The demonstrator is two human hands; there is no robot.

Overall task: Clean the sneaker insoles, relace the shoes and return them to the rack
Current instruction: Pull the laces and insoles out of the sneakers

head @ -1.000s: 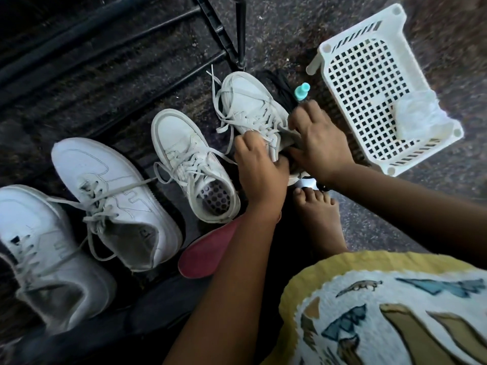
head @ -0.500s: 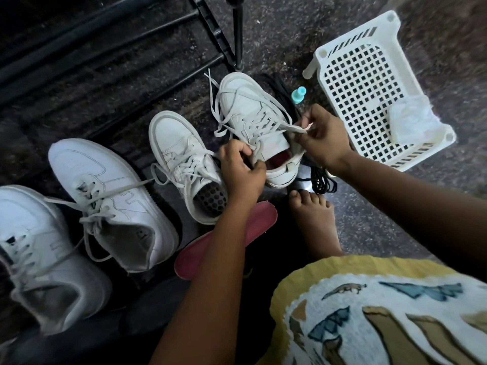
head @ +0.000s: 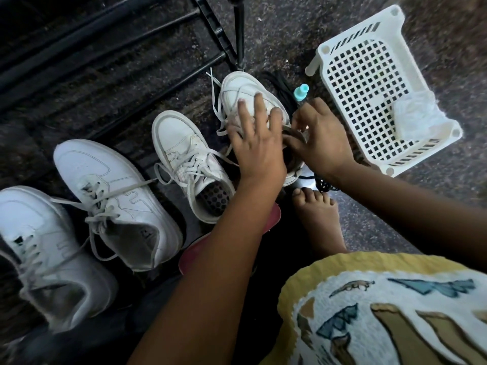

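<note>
Dark speckled stone flooring lies under everything. Loose grey-white laces (head: 216, 109) trail just left of the left hand (head: 257, 146) and could be snagged or dragged out of their eyelets if the shoe is shifted. A small teal-capped bottle (head: 301, 92) just above the right hand (head: 320, 138) could be knocked over. The left hand is spread wide and pressed flat on the white leather sneaker (head: 239, 88). The right hand is curled, pinching the sneaker at its opening; whether tongue or insole is gripped cannot be told.

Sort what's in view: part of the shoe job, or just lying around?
Job: sneaker in hand, left hand pressing it, right hand gripping its opening, red insole, rack, bottle (likely cleaner).
Lying about: basket, white packet, black cord.
</note>
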